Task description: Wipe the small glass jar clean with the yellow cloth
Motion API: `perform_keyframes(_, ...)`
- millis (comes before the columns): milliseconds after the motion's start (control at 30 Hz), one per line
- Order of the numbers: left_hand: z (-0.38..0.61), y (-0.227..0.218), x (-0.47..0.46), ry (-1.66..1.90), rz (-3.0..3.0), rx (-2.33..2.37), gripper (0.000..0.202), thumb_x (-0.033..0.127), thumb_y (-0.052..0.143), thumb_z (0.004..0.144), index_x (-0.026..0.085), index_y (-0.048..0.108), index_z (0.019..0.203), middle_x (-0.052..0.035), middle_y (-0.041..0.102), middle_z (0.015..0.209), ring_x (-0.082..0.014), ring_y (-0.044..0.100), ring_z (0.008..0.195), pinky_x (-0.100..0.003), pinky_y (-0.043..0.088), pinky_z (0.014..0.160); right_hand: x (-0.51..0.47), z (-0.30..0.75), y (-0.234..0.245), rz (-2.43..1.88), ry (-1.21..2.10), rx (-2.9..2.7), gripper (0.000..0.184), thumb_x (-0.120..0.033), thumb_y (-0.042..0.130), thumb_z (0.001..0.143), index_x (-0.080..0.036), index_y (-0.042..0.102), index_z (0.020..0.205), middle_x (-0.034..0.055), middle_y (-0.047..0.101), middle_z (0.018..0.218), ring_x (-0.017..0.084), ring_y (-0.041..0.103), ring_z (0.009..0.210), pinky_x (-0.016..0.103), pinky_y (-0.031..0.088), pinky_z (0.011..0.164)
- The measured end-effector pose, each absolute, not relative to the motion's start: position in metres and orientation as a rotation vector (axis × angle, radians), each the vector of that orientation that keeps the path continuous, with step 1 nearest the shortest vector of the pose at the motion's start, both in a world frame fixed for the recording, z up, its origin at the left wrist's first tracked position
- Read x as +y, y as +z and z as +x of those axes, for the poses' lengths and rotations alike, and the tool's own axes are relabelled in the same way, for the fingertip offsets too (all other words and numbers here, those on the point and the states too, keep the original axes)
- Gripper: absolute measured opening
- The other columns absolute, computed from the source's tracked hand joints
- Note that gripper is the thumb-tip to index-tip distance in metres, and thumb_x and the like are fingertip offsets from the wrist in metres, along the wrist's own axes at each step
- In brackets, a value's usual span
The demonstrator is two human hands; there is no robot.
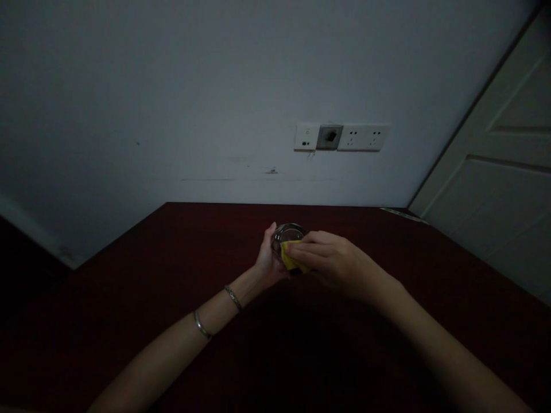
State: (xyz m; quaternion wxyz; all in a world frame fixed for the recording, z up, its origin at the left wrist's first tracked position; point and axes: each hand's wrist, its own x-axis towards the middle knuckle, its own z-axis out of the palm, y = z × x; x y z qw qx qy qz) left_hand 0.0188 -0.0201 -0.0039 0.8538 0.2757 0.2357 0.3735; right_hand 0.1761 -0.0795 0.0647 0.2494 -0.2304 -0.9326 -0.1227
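Observation:
A round, clear glass dish is held over the middle of the table, its circular rim facing up toward me. My left hand is closed around its left side, thumb up along the edge and fingers partly hidden beneath. In my right hand a yellow cloth is pinched, pressed against the near right side of the glass. Dim light hides the dish's exact shape and whether its base touches the table.
The dark red table meets a pale wall. A row of wall sockets sits above its back edge, with a grey switch plate among them. On the right stands a panelled door. A thin flat strip lies at the back right corner.

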Motion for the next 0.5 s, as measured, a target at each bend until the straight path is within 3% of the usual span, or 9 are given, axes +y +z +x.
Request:
perform_keyframes(100,0.023,-0.005,-0.024,0.77,0.585,0.499,0.06,0.066,0.035,0.082,0.013,0.062,0.077,-0.0041,0.059,0.051,-0.0155,0.055,0.039,-0.022,0.038,0.032,-0.078,0.168,0.058,-0.607,-0.488,-2.473,0.025,-0.014,0.044,0.091,-0.01,0.063,0.107,0.0132,0.069,0.099,0.022,0.059,0.089,0.036,0.05,0.073)
perform_keyframes(267,0.022,-0.014,-0.024,0.649,0.708,0.411,0.065,0.069,0.029,0.081,0.013,0.061,0.073,-0.0015,0.054,0.047,-0.0093,0.034,0.025,-0.024,0.035,0.026,-0.072,0.174,0.055,-0.691,-0.536,-2.326,0.031,-0.01,0.046,0.088,-0.012,0.06,0.116,0.0146,0.068,0.109,0.023,0.059,0.088,0.038,0.051,0.072)
perform_keyframes(400,0.015,-0.014,-0.018,0.668,0.712,0.369,0.069,0.07,0.025,0.081,0.012,0.062,0.073,-0.0056,0.06,0.054,-0.0071,0.032,0.026,-0.022,0.034,0.025,-0.07,0.183,0.058,-0.785,-0.506,-2.348,0.031,-0.009,0.048,0.084,-0.012,0.062,0.112,0.0127,0.07,0.098,0.021,0.057,0.079,0.036,0.052,0.067)
perform_keyframes(500,0.013,-0.009,-0.015,0.741,0.629,0.41,0.067,0.071,0.03,0.08,0.012,0.063,0.074,-0.0028,0.058,0.05,-0.0062,0.031,0.026,-0.02,0.029,0.026,-0.075,0.181,0.062,-0.82,-0.44,-2.445,0.027,-0.008,0.048,0.082,-0.012,0.064,0.104,0.0104,0.069,0.091,0.019,0.054,0.074,0.033,0.05,0.064)
